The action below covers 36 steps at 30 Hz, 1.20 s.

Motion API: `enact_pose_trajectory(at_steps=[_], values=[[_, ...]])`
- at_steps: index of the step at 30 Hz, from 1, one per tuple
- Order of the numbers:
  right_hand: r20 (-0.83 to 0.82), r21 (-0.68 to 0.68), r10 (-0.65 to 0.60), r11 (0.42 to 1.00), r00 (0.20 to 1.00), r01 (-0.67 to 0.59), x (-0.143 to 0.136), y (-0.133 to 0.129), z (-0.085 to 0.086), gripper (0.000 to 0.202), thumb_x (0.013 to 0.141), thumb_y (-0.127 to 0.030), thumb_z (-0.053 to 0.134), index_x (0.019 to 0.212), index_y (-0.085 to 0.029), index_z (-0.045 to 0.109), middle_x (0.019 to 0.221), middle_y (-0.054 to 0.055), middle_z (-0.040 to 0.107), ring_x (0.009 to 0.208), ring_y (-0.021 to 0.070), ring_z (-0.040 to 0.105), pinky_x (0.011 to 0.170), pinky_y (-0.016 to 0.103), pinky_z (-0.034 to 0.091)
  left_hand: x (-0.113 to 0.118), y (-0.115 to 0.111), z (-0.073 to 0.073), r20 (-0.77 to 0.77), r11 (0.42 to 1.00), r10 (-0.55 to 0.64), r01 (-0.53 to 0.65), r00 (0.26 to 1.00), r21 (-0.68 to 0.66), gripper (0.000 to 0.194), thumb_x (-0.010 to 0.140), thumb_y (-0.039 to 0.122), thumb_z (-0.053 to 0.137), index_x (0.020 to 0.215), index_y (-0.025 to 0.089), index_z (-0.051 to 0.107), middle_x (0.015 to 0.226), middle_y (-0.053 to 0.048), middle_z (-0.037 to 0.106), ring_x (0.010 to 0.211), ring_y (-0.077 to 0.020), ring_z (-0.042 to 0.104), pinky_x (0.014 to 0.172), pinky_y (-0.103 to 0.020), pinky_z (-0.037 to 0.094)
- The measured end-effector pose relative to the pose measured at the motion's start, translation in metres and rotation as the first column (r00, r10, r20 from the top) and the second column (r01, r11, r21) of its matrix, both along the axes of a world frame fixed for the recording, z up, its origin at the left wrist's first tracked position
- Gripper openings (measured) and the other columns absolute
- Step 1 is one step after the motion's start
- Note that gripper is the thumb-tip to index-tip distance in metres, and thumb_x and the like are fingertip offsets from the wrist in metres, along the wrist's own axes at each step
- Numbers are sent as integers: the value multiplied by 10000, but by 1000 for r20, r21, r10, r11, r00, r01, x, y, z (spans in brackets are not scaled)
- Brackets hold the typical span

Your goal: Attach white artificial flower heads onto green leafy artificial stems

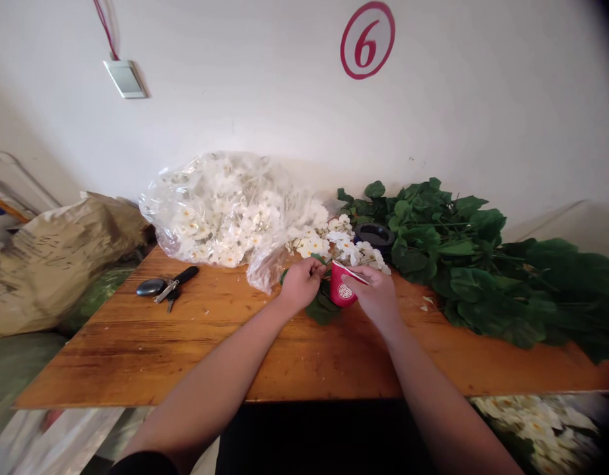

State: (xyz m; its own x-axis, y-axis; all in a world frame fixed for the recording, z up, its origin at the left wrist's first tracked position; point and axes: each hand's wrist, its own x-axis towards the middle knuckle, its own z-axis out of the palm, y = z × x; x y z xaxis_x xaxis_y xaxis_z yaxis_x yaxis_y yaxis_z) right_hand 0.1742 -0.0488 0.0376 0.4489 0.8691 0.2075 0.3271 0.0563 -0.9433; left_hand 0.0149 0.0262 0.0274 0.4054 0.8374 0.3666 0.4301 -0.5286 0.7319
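Over the middle of the table, my right hand point(376, 293) grips a red paper cup point(341, 288) with a white emblem on its side. The cup is tilted, its rim toward the right. Just left of it, my left hand point(304, 284) is closed in a pinch by a sprig of green leaves point(322, 309). The leaves spread below and behind the fingers, partly hidden by the cup. What the left fingertips pinch looks like part of this sprig. Loose white artificial flowers point(311, 244) lie right behind both hands.
A clear plastic bag point(220, 211) of white flowers stands against the wall. Behind the right hand sits a dark round bowl point(374, 235), beside piled green leaf stems point(452, 244). Keys point(168, 288) lie at left on the wooden table point(195, 356). More flowers point(536, 429) are below its right edge.
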Motion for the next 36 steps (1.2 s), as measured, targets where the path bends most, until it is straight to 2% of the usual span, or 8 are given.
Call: enact_pose_trajectory(at_steps=[9,28,36], values=[[43,-11,-13,1000,999,14,0,0,-1,290,643,-407,713,860,-220,757,820,39,741,744,232,654,657,330,485,1,-2,3,-12,1000,-5,5,1000,13,181,885,254,504,742,181,587,659,6,577,614,-121,493,583,-231,353],[26,-23,-50,998,998,51,0,-1,-1,313,625,-384,703,857,-182,758,747,40,729,689,224,648,612,306,474,0,0,1,22,1000,-10,10,1000,-3,202,896,291,504,745,180,580,630,23,555,595,-110,489,588,-224,361],[36,40,-14,999,999,12,2,0,-5,272,651,-367,691,849,-192,755,817,49,740,765,239,666,680,332,493,0,-2,6,46,999,3,-1,999,-32,206,893,282,504,737,178,590,628,26,572,593,-111,501,581,-236,358]])
